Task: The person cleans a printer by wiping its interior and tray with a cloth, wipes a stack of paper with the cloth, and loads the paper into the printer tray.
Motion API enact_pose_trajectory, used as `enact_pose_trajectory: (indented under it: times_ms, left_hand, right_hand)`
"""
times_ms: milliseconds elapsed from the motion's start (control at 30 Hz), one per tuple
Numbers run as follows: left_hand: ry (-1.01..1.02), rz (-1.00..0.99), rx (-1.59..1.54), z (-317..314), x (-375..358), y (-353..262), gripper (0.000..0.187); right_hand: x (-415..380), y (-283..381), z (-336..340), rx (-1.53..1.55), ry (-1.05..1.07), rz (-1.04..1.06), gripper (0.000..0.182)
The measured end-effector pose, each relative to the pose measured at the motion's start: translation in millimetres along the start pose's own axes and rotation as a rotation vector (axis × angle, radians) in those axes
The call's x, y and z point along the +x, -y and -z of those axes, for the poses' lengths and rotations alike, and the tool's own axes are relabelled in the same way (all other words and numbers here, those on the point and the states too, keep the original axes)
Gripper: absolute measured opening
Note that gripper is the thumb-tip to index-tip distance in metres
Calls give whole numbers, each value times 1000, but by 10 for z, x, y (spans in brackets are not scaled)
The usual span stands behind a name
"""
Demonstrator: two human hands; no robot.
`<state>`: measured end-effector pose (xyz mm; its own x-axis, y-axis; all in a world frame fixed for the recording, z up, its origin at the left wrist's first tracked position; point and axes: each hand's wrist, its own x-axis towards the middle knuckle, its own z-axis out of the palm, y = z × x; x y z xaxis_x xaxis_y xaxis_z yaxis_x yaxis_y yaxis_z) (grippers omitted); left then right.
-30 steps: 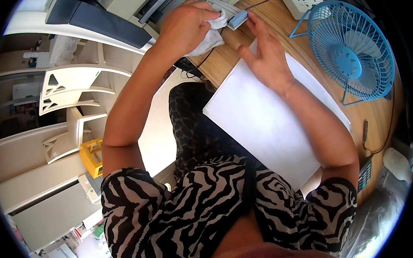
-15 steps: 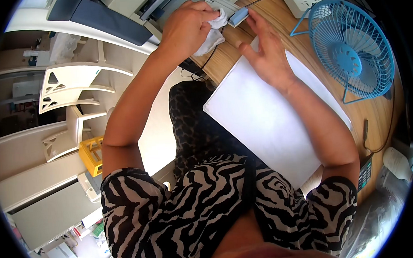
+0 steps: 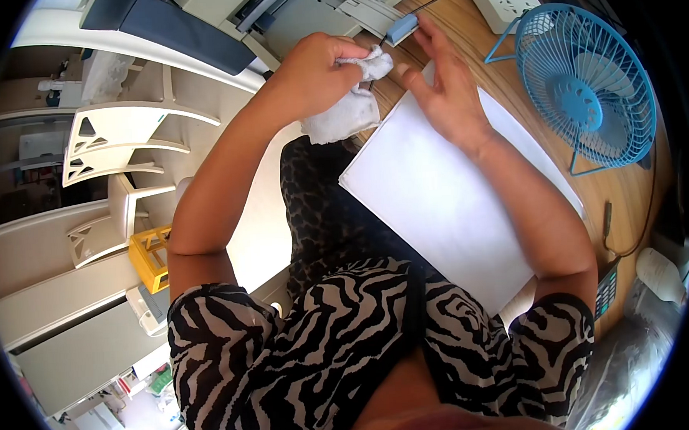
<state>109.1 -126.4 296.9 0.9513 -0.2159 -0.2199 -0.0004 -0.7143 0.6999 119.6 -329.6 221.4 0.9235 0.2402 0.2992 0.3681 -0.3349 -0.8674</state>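
My left hand [image 3: 317, 76] is closed round a crumpled white cloth [image 3: 343, 120]. Part of the cloth bunches out past the fingertips, and the rest hangs below the hand. My right hand [image 3: 449, 101] has its fingers stretched out and the thumb apart, with fingertips right at the light blue end piece [image 3: 402, 29] of a grey slatted plastic tray [image 3: 370, 14]. This tray sticks out from a grey machine [image 3: 297, 21] at the top. Under my right hand and forearm lies a white sheet-like pad [image 3: 436, 203] on the wooden desk [image 3: 500, 70].
A blue wire fan [image 3: 585, 89] stands at the right, beside a white power strip [image 3: 502, 2]. Further down the right edge are a cable, a calculator [image 3: 607, 292] and clear plastic wrapping [image 3: 628, 364]. White shelving [image 3: 126, 132] and a yellow crate [image 3: 150, 258] are at the left.
My left hand has drawn the cloth down and away from the slatted tray, so more of both tray and cloth shows. My right hand stays by the blue end piece.
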Motion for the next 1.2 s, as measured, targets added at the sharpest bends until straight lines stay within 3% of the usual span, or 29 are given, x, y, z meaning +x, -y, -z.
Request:
enact_pose_trajectory:
  times_ms: [100,167,400,500,600,633,733,967,1200]
  left_hand:
    - [-103,-132,80,-85,-127,41,33]
    - [-24,-39,-4,-83,-164,-16,35]
    - [30,-4,-510,-131,-302,-11,40]
    - [-37,-76,-373,-141,-311,20,35]
    - [-405,-189,191,-179,-257,64,38]
    - [-473,-247,188,-202,-221,90,39]
    - [-500,-378,344,-306,-123,134,36]
    - [-463,-417,534,-530,-42,127,41]
    - [-498,-455,767,-538,-41,262,42]
  right_hand:
    - [1,-51,-26,81,-7,-54,72]
    - [68,-175,-48,127,5,-95,70]
    - [277,4,152,749,98,-47,47]
    - [272,28,173,778,48,-105,38]
    - [196,-47,138,687,-132,-306,32]
    - [182,-62,123,658,-167,-355,31]
    - [159,-47,37,588,-209,-365,30]
    - [173,-69,39,579,4,-297,34]
    - [172,-105,22,640,1,-274,35]
